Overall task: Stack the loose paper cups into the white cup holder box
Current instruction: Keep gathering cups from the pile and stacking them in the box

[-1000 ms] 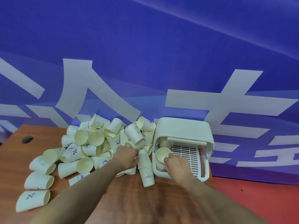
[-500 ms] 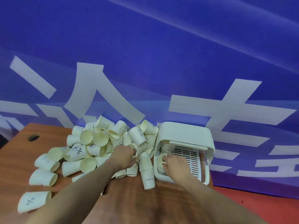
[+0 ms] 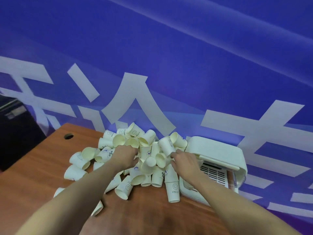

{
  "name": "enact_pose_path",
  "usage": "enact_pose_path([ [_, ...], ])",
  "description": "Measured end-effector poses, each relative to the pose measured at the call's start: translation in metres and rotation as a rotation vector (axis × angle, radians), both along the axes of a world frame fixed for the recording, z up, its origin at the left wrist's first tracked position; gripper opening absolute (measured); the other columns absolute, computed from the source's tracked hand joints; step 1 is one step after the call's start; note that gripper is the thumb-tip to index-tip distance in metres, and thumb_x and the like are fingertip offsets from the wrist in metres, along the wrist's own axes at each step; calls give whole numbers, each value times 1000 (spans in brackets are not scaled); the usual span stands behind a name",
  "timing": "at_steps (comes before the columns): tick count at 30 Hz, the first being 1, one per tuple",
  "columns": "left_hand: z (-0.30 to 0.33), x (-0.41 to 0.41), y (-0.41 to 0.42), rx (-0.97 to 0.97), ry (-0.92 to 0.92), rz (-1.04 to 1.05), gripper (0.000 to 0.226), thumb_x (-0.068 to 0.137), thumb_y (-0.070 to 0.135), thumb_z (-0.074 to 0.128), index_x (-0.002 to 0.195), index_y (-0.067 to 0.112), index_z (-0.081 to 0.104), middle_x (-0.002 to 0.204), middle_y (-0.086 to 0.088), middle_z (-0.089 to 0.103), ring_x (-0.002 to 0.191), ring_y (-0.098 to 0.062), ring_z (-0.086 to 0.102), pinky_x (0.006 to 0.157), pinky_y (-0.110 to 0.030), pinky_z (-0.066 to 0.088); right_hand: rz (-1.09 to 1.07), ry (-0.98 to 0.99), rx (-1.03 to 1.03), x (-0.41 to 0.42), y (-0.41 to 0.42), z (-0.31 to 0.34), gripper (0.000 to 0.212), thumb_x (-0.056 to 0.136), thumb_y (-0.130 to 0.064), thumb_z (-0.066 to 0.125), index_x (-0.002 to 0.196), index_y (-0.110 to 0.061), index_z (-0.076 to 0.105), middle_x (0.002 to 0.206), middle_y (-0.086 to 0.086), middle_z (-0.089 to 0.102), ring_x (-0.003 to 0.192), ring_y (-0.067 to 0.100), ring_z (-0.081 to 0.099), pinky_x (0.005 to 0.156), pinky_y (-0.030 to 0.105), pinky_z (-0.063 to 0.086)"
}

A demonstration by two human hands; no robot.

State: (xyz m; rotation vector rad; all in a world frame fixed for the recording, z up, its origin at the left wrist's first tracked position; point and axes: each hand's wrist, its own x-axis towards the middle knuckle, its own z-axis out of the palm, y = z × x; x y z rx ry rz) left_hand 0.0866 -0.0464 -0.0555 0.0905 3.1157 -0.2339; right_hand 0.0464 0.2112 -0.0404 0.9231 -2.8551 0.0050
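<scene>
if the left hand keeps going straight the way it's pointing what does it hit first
Most likely the open-mouthed cups in the pile, right ahead of the left hand; its knuckles already look close to them, though depth is unclear.

A brown wood-grain surface (image 3: pixel 33 175) carries a heap of cream paper cups (image 3: pixel 135 150), most lying on their sides, some printed with smiley faces and "HELLO". Two bare forearms reach forward from the bottom edge. The left hand (image 3: pixel 124 154) sits in the middle of the heap, fingers curled down among the cups. The right hand (image 3: pixel 183 160) rests at the heap's right edge, fingertips against a tilted cup (image 3: pixel 166 147). Just beside the heap on the right sits a white plastic cup holder box (image 3: pixel 218 151) with a slotted tray (image 3: pixel 215 175) inside. Behind stands a blue banner (image 3: pixel 152 56) with large white characters.
</scene>
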Motion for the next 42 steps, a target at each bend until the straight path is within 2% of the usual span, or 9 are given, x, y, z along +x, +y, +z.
enact_pose_path([
  [7,5,-18,-35,31,25,69,37,92,50,47,113,24,63,97,3,69,89,-20,64,68,-28,44,0,16,5,-31,-41,15,21,95,-28,48,108,-20,63,103,1,62,87,27,63,64,32,42],
  [16,-37,-57,-57,26,-35,56,38,92,51,47,112,22,63,98,3,69,89,-22,64,68,-31,46,-84,-39,41,-78,-67,-2,21,94,-25,48,109,-22,63,106,-2,65,91,24,62,62,29,37],
  [23,-65,-84,-54,-14,-100,-7,35,94,46,46,107,18,61,100,-1,65,90,-22,63,66,-29,35,-106,-97,154,-105,-72,-18,23,95,-29,46,112,-20,58,108,0,62,92,25,61,62,30,34],
  [29,-76,-95,-54,-37,-143,-22,31,95,39,45,100,16,64,94,-3,64,86,-24,62,65,-29,31,-94,-148,182,-118,-81,-26,40,94,-39,50,130,-22,44,109,2,63,93,28,63,62,32,37],
  [31,-75,-96,-53,-54,-139,-16,29,95,34,43,96,15,65,84,-3,59,77,-24,56,64,-29,30,-118,-170,195,-120,-83,-26,39,94,-42,51,125,-20,47,109,2,64,93,26,63,63,32,36],
  [35,-67,-95,-50,-53,-126,-2,22,93,26,44,89,16,63,88,-3,67,72,-26,54,61,-30,29,-144,-203,194,-120,-83,-26,33,92,-44,53,113,-18,56,108,1,63,94,25,62,67,32,37],
  [37,-63,-93,-52,-50,-125,16,14,89,22,50,80,19,59,82,-1,67,65,-25,51,54,-27,24,-143,-204,180,-119,-81,-23,26,93,-39,53,107,-17,57,106,1,64,93,25,61,68,31,36],
  [39,-54,-92,-52,-64,-131,41,18,81,21,62,67,22,51,69,1,64,54,-23,43,47,-25,11,-140,-206,172,-116,-79,-18,13,93,-29,52,94,-16,55,101,2,63,89,25,58,67,31,35],
  [42,-49,-89,-54,-62,-100,40,16,86,18,57,71,22,51,73,1,65,56,-23,42,47,-26,9,-146,-198,192,-107,-77,-9,7,89,-15,51,84,-18,48,85,2,54,78,25,47,65,31,33],
])
